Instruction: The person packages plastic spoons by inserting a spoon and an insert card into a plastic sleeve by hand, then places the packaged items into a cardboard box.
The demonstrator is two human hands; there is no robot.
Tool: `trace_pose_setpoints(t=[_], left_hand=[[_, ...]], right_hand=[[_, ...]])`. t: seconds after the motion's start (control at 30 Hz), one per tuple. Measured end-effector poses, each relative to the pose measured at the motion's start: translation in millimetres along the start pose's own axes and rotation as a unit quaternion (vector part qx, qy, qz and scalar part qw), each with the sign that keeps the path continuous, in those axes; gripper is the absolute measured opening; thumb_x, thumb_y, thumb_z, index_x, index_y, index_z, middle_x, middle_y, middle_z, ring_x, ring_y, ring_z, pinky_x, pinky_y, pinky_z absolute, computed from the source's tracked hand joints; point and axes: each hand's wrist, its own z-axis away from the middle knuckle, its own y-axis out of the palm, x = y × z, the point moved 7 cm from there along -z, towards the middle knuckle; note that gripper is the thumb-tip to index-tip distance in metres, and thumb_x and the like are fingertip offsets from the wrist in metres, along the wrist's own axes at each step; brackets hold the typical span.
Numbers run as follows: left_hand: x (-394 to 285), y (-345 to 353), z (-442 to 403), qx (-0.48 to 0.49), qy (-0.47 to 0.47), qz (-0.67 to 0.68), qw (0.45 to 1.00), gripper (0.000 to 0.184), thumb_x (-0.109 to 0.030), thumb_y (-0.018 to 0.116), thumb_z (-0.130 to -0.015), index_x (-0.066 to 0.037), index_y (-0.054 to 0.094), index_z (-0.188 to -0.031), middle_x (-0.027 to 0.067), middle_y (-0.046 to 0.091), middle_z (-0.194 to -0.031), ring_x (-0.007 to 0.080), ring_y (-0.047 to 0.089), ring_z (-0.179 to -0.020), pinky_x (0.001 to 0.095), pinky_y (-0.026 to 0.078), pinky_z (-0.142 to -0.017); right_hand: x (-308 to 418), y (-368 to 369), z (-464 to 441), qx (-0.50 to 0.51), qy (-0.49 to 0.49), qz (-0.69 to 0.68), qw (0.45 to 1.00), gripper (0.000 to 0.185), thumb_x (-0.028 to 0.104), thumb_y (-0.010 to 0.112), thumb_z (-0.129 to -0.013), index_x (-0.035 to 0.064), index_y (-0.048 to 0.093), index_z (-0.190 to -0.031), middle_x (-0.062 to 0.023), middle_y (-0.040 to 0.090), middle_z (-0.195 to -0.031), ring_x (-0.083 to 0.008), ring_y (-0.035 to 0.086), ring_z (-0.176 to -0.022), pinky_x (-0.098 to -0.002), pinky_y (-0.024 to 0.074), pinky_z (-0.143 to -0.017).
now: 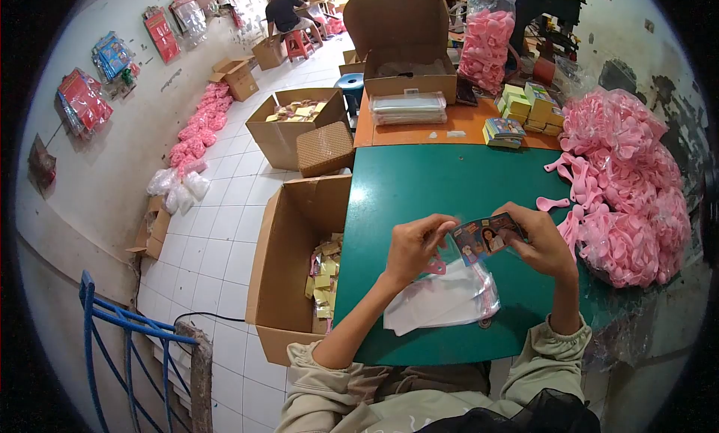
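My right hand grips a small dark printed card by its right end, above the green table top. At the card's left side is my left hand, its fingers pinched together; a bit of clear film seems to be between them, too small to make out surely. A pink plastic piece shows just under my left fingers. Below both hands lies a stack of clear plastic bags on the table.
Pink scoops and large bags of them line the right side. Card stacks and an open carton stand at the back. Left of the table is a box of packets. A person sits far back.
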Motion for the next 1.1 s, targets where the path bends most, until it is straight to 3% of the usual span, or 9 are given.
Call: trace_pose_setpoints(t=[0.13, 0.23, 0.43, 0.53, 0.63, 0.73, 0.83, 1.1], left_hand=[[-3, -1, -1, 0.003, -0.017, -0.007, 1.0, 0.016, -0.018, 0.061, -0.085, -0.003, 0.065, -0.091, 0.0065, 0.064, -0.065, 0.0087, 0.06, -0.053, 0.0231, 0.045, -0.043], [3, 3, 0, 0.025, -0.038, 0.0, 0.999, 0.016, -0.016, 0.061, -0.085, -0.002, 0.063, -0.094, 0.0068, 0.065, -0.066, 0.0084, 0.06, -0.053, 0.0236, 0.046, -0.045], [30, 8, -1, 0.096, -0.102, 0.183, 0.973, 0.021, -0.014, 0.06, -0.087, -0.001, 0.059, -0.103, 0.0076, 0.067, -0.079, 0.0114, 0.065, -0.069, 0.0223, 0.05, -0.055], [33, 3, -2, 0.124, -0.137, 0.198, 0.963, 0.025, -0.012, 0.058, -0.088, 0.0, 0.056, -0.11, 0.0076, 0.066, -0.082, 0.0124, 0.065, -0.077, 0.0224, 0.051, -0.064], [35, -4, -3, 0.11, -0.163, 0.118, 0.973, 0.022, -0.014, 0.059, -0.088, 0.0, 0.058, -0.105, 0.007, 0.066, -0.082, 0.0134, 0.065, -0.077, 0.0224, 0.051, -0.063], [37, -5, -4, 0.078, -0.164, 0.147, 0.972, 0.019, -0.016, 0.06, -0.087, -0.001, 0.06, -0.099, 0.0066, 0.067, -0.083, 0.0133, 0.066, -0.075, 0.0218, 0.05, -0.062], [36, -8, -6, 0.059, -0.166, 0.145, 0.974, 0.017, -0.016, 0.061, -0.087, -0.001, 0.062, -0.095, 0.0062, 0.067, -0.083, 0.0131, 0.066, -0.073, 0.0219, 0.049, -0.061], [25, 7, -2, 0.13, -0.112, 0.088, 0.981, 0.021, -0.014, 0.064, -0.084, -0.002, 0.062, -0.101, 0.0065, 0.067, -0.087, 0.0109, 0.064, -0.08, 0.0237, 0.051, -0.067]], right_hand=[[-7, 4, 2, 0.015, 0.013, -0.054, 0.998, 0.017, -0.003, 0.054, -0.076, -0.0029, 0.054, -0.093, -0.0183, 0.06, -0.081, -0.0281, 0.06, -0.073, -0.0327, 0.0458, -0.066], [-10, 6, 1, -0.005, 0.029, -0.02, 0.999, 0.015, 0.0, 0.054, -0.078, -0.0031, 0.055, -0.092, -0.0157, 0.058, -0.074, -0.0225, 0.057, -0.065, -0.0315, 0.0445, -0.061], [-37, 3, 3, -0.086, 0.107, -0.086, 0.987, 0.009, 0.005, 0.054, -0.083, -0.0005, 0.056, -0.089, -0.0049, 0.055, -0.064, -0.0075, 0.049, -0.054, -0.0257, 0.039, -0.048], [-42, 8, 3, -0.068, 0.124, -0.133, 0.981, 0.007, 0.005, 0.054, -0.084, -0.0002, 0.055, -0.089, -0.0043, 0.055, -0.065, -0.0054, 0.048, -0.053, -0.0238, 0.0385, -0.046], [-40, 12, 2, -0.118, 0.091, -0.197, 0.969, 0.008, 0.004, 0.054, -0.085, -0.0009, 0.055, -0.091, -0.005, 0.055, -0.066, -0.0047, 0.048, -0.053, -0.0231, 0.0388, -0.045], [-34, 14, 0, -0.115, 0.07, -0.179, 0.975, 0.008, 0.002, 0.054, -0.083, -0.0019, 0.054, -0.09, -0.0065, 0.055, -0.067, -0.0065, 0.051, -0.056, -0.0242, 0.0406, -0.048], [-31, 13, 0, -0.1, 0.04, -0.062, 0.992, 0.009, 0.002, 0.056, -0.081, -0.0027, 0.055, -0.089, -0.0092, 0.056, -0.068, -0.0099, 0.053, -0.059, -0.0266, 0.0427, -0.052], [-21, 34, -5, -0.015, 0.006, -0.047, 0.999, 0.013, 0.004, 0.058, -0.079, -0.0028, 0.056, -0.09, -0.0178, 0.058, -0.078, -0.0307, 0.057, -0.067, -0.0342, 0.045, -0.062]])
